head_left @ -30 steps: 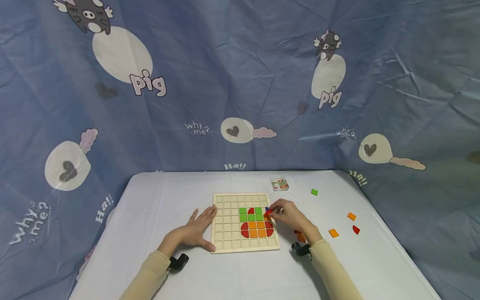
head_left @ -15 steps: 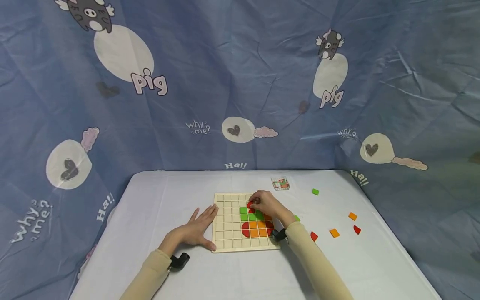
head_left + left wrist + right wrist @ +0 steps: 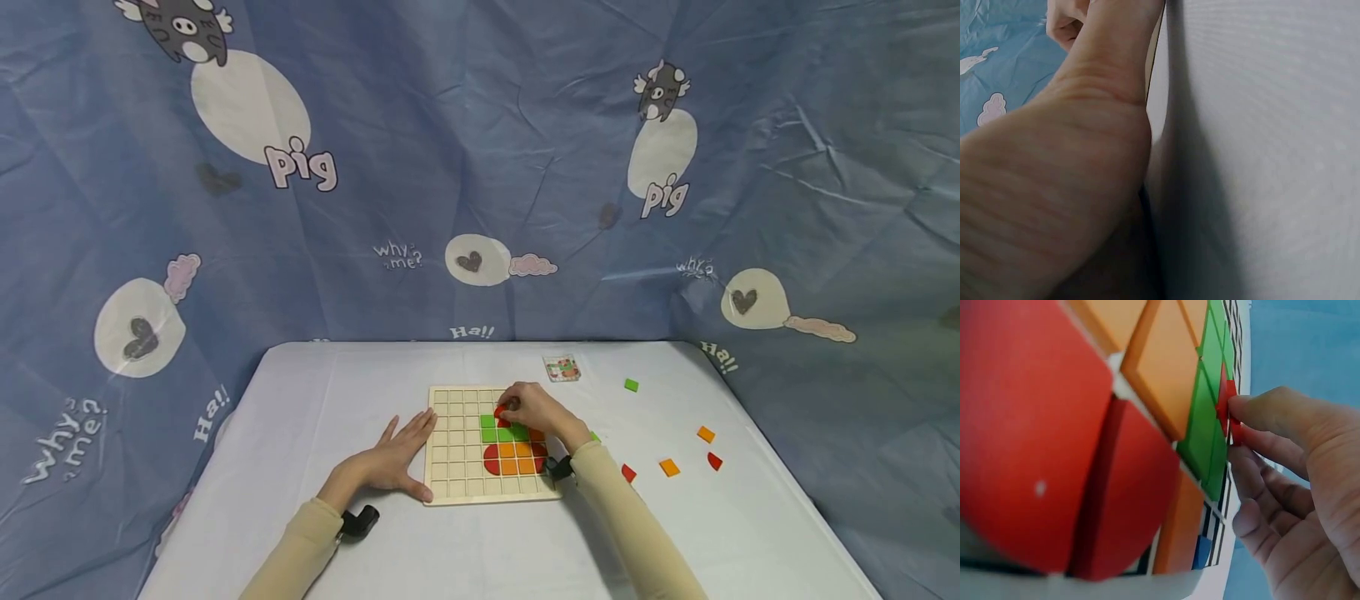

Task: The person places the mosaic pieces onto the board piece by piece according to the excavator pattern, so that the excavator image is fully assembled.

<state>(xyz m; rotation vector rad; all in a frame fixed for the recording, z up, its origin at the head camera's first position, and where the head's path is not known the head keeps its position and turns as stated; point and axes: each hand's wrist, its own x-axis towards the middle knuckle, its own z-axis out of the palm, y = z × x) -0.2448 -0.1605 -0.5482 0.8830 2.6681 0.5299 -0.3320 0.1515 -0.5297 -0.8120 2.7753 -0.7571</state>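
Observation:
A wooden grid board [image 3: 450, 492] lies on the table, with green, orange and red tiles set in its right part. My right hand [image 3: 540, 412] reaches over the board's upper right. Thumb and finger pinch a red quarter-circle tile [image 3: 1232, 409], just above another red tile in the row of green tiles [image 3: 1213, 450]. Spread along the board's left edge, my left hand [image 3: 390, 460] touches it with fingertips and thumb. The left wrist view shows mostly the left hand's heel [image 3: 1085, 169]. In the right wrist view a blue tile [image 3: 1202, 552] shows at the board's side.
A picture card [image 3: 562, 367] lies behind the board. Loose tiles are scattered to the right: a green tile [image 3: 632, 385], orange tiles [image 3: 670, 467] and red quarter-circle tiles [image 3: 715, 461]. A patterned blue cloth [image 3: 480, 167] hangs behind the table.
My right hand has moved left from the board's right edge to its upper part, carrying the red quarter-circle tile. Since half a second ago it has barely shifted. The left hand stays put.

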